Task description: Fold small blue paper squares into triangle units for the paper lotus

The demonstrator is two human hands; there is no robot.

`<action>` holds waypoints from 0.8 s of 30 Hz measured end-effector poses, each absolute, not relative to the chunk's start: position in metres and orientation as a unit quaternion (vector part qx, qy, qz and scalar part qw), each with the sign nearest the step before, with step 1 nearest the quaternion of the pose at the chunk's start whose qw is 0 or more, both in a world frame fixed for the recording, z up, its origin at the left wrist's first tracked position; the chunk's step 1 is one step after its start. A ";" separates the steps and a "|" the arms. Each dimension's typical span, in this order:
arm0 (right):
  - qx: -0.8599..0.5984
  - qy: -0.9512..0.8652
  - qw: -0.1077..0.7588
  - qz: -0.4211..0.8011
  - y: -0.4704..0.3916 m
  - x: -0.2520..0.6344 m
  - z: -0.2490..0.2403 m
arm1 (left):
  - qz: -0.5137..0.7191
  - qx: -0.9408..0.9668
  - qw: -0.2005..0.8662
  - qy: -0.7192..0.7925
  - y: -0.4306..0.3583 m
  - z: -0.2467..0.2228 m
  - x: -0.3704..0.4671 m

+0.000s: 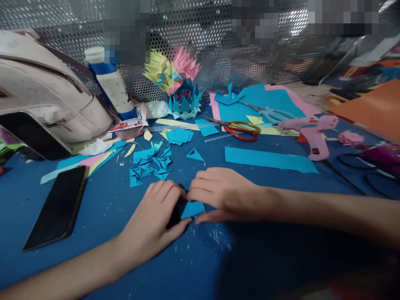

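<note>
A small blue paper piece (193, 209) lies on the dark blue table (103, 233) between my two hands. My left hand (158, 214) curls round its left side, with thumb and fingertips at its edges. From the right, my right hand (220, 193) covers the paper's upper right part, fingers bent and thumb at the lower edge. Just beyond my hands sit several folded blue paper pieces (150, 161) in a cluster and one single folded blue triangle (195, 154). A long blue paper strip (268, 159) lies beyond my right hand.
Two phones (59, 204) and a backpack (46, 79) are at the left, beside a bottle (111, 83). Folded paper flowers (184, 100) stand at the back. Red and yellow scissors (243, 130), blue-handled scissors (275, 114) and a pink glue gun (317, 133) with a cable lie at the right.
</note>
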State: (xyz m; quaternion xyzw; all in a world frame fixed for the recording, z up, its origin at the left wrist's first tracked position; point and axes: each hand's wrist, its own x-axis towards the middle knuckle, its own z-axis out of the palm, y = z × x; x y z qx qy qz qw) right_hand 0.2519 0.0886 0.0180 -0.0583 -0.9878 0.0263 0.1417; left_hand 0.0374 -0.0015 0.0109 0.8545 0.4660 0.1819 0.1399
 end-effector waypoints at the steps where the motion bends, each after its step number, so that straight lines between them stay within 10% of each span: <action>1: -0.056 -0.988 0.144 0.026 0.089 0.251 0.015 | 0.181 0.852 0.145 0.470 0.000 0.011 0.038; 24: -0.173 -0.943 0.131 0.253 0.096 0.251 0.018 | 0.275 0.838 0.137 0.451 0.007 0.015 0.028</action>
